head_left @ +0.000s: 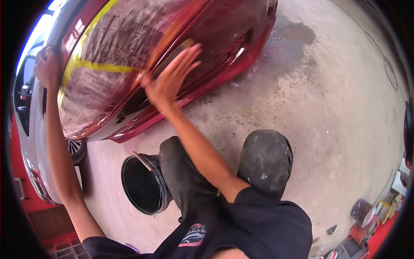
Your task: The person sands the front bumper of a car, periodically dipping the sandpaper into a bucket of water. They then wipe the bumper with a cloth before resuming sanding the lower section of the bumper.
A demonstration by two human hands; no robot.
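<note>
A dark red car (241,39) takes up the upper left, its glass covered with printed paper sheeting (125,39) held by yellow masking tape (108,67). My left hand (46,68) rests against the car's edge at the far left, fingers loosely bent over the bodywork. Slightly blurred, my right hand (168,82) reaches over the panel below the sheeting, with its fingers stretched out. Close to those fingertips is a small yellowish-brown patch (188,43). The surface under the right palm is hidden.
A black bucket (144,185) with a wooden stick across its rim stands beside my left knee. A silver car (32,142) is at the left. Wet concrete (297,34) lies by the red car. Tins and tools (362,213) sit at the lower right.
</note>
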